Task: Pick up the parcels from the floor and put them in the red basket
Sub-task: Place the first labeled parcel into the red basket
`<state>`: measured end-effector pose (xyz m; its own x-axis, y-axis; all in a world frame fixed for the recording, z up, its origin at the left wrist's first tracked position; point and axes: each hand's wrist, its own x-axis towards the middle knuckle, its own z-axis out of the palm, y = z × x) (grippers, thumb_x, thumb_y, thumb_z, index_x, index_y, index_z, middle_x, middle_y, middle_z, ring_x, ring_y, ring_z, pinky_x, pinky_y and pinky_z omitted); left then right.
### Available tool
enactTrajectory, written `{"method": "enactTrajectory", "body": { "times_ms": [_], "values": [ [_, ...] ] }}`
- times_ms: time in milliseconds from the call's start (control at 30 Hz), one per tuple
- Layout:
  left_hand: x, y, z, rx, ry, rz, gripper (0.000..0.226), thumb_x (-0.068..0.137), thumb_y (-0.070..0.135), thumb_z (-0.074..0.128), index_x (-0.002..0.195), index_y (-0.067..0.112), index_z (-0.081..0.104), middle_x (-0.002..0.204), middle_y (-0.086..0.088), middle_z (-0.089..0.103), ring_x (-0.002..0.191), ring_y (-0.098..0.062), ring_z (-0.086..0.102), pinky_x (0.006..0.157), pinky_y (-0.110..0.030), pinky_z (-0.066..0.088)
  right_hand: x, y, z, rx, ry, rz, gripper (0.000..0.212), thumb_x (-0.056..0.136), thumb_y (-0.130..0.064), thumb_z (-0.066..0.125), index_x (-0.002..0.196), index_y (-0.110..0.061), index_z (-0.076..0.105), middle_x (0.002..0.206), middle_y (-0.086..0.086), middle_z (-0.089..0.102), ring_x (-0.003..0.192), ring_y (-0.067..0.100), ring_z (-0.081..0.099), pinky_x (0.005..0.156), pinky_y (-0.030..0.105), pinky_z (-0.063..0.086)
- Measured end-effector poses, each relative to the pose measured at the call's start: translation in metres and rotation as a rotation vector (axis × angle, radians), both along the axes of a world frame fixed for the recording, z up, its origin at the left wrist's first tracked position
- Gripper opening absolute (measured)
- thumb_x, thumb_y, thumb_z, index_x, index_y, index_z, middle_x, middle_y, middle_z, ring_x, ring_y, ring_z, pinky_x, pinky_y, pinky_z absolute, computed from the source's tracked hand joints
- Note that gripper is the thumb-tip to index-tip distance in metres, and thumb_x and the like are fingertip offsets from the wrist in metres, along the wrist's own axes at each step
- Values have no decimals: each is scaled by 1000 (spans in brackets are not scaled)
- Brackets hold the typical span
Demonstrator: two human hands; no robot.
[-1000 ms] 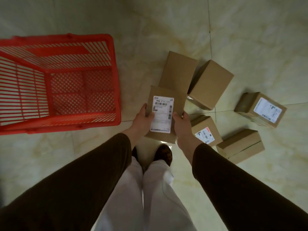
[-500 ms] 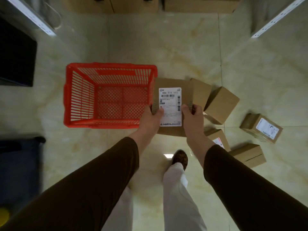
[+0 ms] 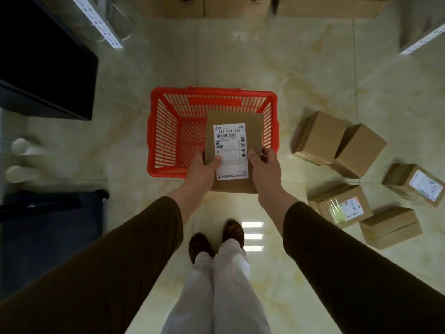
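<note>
I hold a flat brown parcel [image 3: 234, 119] with a white shipping label between both hands, above the right half of the red basket [image 3: 163, 131]. My left hand [image 3: 201, 171] grips its lower left edge and my right hand [image 3: 266, 168] grips its lower right edge. The basket stands on the floor straight ahead, and the part of its mesh bottom that shows is bare. Several more brown parcels lie on the floor to the right: two plain boxes [image 3: 319, 137] [image 3: 358, 150], two labelled ones [image 3: 342, 206] [image 3: 414, 185], and a plain one [image 3: 391, 227].
A dark cabinet [image 3: 48, 68] stands at the left, with a dark blue bin [image 3: 50, 237] nearer me. White shelf posts [image 3: 98, 22] [image 3: 421, 39] rise at both upper corners. Large cardboard boxes [image 3: 325, 6] line the far wall. My feet [image 3: 216, 239] are on the glossy tiled floor.
I have straightened up and carried the labelled parcel leftward from beside the pile to above the basket. The view has widened and the basket now sits centred ahead.
</note>
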<state>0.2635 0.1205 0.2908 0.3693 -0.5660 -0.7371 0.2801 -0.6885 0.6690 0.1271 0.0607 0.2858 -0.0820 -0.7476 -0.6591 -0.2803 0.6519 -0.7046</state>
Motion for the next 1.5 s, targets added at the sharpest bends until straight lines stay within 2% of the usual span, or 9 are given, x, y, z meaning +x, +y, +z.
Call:
{"method": "enactTrajectory", "body": {
  "times_ms": [200, 400, 600, 800, 900, 1100, 1200, 1333, 1500],
  "values": [
    [37, 0, -12, 2, -11, 6, 22, 99, 19, 57, 113, 37, 55, 101, 21, 64, 76, 10, 63, 51, -4, 45, 34, -5, -10, 19, -11, 52, 24, 98, -29, 60, 122, -28, 62, 104, -9, 70, 93, 14, 69, 78, 34, 59],
    [81, -1, -29, 18, -33, -34, 32, 99, 20, 57, 131, 26, 57, 121, 10, 66, 104, -9, 65, 69, -16, 51, 78, -6, -21, 27, -10, 109, 25, 101, -25, 57, 125, -30, 65, 110, -5, 72, 98, 19, 70, 84, 39, 60],
    [132, -10, -50, 15, -46, -66, 37, 98, 18, 59, 134, 28, 53, 123, 9, 66, 107, -13, 65, 85, -30, 55, 122, -10, -47, 45, -71, 86, 33, 101, -22, 58, 133, -20, 58, 119, -1, 70, 102, 19, 71, 82, 38, 62],
    [154, -27, -86, 106, -94, -56, 46, 95, 23, 64, 135, 31, 44, 107, 15, 62, 89, -8, 64, 63, -26, 50, 142, -24, -91, 114, -79, 55, 26, 99, -21, 59, 123, -24, 51, 120, 0, 68, 102, 22, 71, 86, 44, 61],
    [159, -32, -111, 148, -141, -120, 48, 96, 20, 62, 137, 31, 42, 115, 10, 62, 84, -7, 61, 60, -25, 46, 148, -29, -117, 131, -72, 49, 25, 98, -18, 58, 121, -26, 51, 118, 0, 69, 103, 23, 70, 89, 48, 61],
    [158, -38, -171, 249, -229, -268, 62, 97, 13, 59, 149, 28, 29, 142, -1, 52, 124, -28, 55, 90, -36, 46, 157, -36, -171, 164, 19, 76, 23, 98, -23, 58, 121, -23, 55, 117, 2, 71, 103, 26, 70, 91, 52, 59],
    [160, -41, -203, 285, -260, -303, 68, 97, 12, 58, 153, 26, 21, 146, -2, 48, 122, -22, 55, 82, -25, 41, 161, -38, -201, 185, 30, 89, 27, 100, -20, 57, 126, -19, 56, 116, 4, 71, 99, 25, 71, 87, 49, 61],
    [163, -44, -238, 335, -318, -311, 72, 98, 10, 56, 155, 24, 16, 146, -5, 48, 97, -11, 58, 63, -11, 36, 167, -40, -237, 214, 18, 93, 31, 101, -14, 55, 131, -18, 55, 117, 8, 71, 98, 26, 72, 83, 46, 62],
    [163, -42, -269, 376, -383, -296, 70, 98, 9, 55, 154, 24, 16, 148, -5, 45, 122, -23, 57, 62, -14, 34, 176, -37, -267, 177, 67, 180, 41, 100, -14, 54, 141, -17, 52, 127, 10, 67, 108, 30, 69, 89, 52, 60]
  ]
}}
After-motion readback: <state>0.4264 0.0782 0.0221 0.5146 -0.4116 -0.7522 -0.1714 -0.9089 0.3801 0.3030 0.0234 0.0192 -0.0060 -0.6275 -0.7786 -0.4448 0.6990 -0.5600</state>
